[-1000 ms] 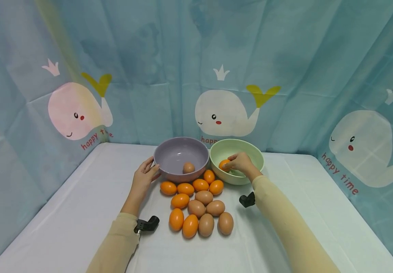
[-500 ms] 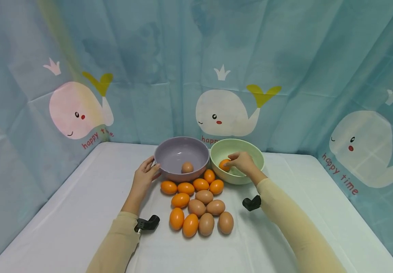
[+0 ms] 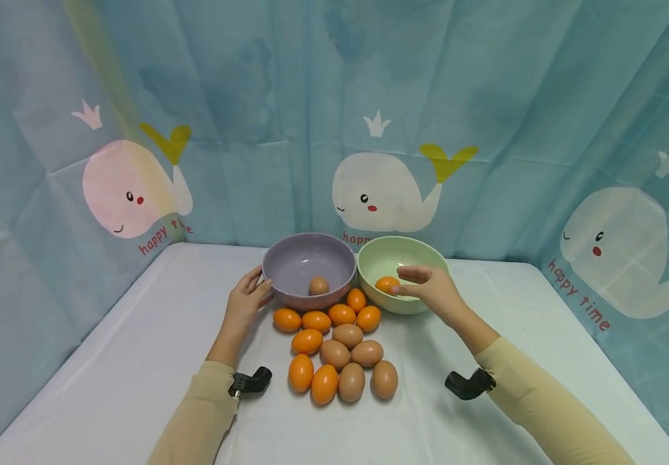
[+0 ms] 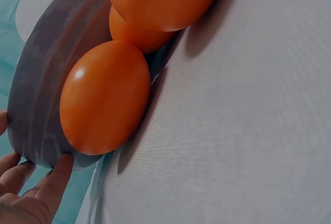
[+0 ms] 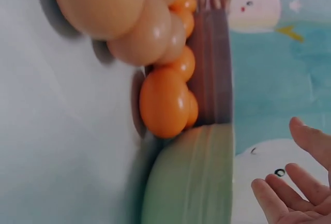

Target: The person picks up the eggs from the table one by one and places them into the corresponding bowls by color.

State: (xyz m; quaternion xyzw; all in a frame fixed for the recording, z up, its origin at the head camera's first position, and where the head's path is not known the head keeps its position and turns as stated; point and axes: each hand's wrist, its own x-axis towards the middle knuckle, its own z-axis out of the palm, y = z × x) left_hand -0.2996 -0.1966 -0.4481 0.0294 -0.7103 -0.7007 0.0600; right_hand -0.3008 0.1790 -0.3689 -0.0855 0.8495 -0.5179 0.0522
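Observation:
A purple bowl (image 3: pixel 288 258) stands at the back of the table with one brown egg (image 3: pixel 319 285) in it. My left hand (image 3: pixel 244 302) rests its fingertips against that bowl's left outer side; the left wrist view shows these fingers (image 4: pixel 61 175) extended along the wall. Beside it is a light green bowl (image 3: pixel 410 245) holding an orange egg (image 3: pixel 387 285). Over this bowl's right front part, my right hand (image 3: pixel 436 290) has thumb and fingers apart, with nothing held. In the right wrist view the spread right hand (image 5: pixel 300 193) appears above the green rim.
In front of the bowls lie several orange eggs (image 3: pixel 307 341) and several brown eggs (image 3: pixel 366 354), close together on the white tablecloth (image 3: pixel 427 426). A blue curtain (image 3: pixel 253 181) with whale prints hangs behind and at the sides.
My right hand has let go of the orange egg, which now lies in the green bowl, and has drawn back to the right. The left hand has stayed at the purple bowl.

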